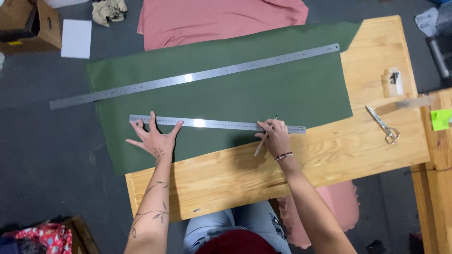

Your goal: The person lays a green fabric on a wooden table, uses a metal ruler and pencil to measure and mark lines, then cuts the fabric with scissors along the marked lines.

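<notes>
Left hand: the left hand (154, 137) was spread flat, fingers apart, pressed on the left end of the shorter steel ruler (216, 124); nothing was clasped.
Right hand: the right hand (275, 136) was closed in a writing grip on a thin pencil-like marker (262, 145), its tip set against the ruler's near edge by the right end.
Ruler axis: the shorter ruler lay along the bench, left to right, across the near part of the green fabric (263, 87), with a hand at each end.
Key relation: the marker stood at the ruler's right end; the free length of the edge ran leftward from it toward the left hand. The right hand was the nearer to that edge.
Fabric: it was spread over the far-left part of the wooden bench (376, 146) and overhung the left edge.
Longer ruler: a longer steel ruler (193, 76) lay farther off on the fabric, slanted, well apart from both hands.
Other things: scissors (383, 126) lay near the right edge of the bench; pink cloth (216, 19) lay on the floor beyond the far edge.
Obstruction: nothing was seen lying along the ruler's edge between the hands.
</notes>
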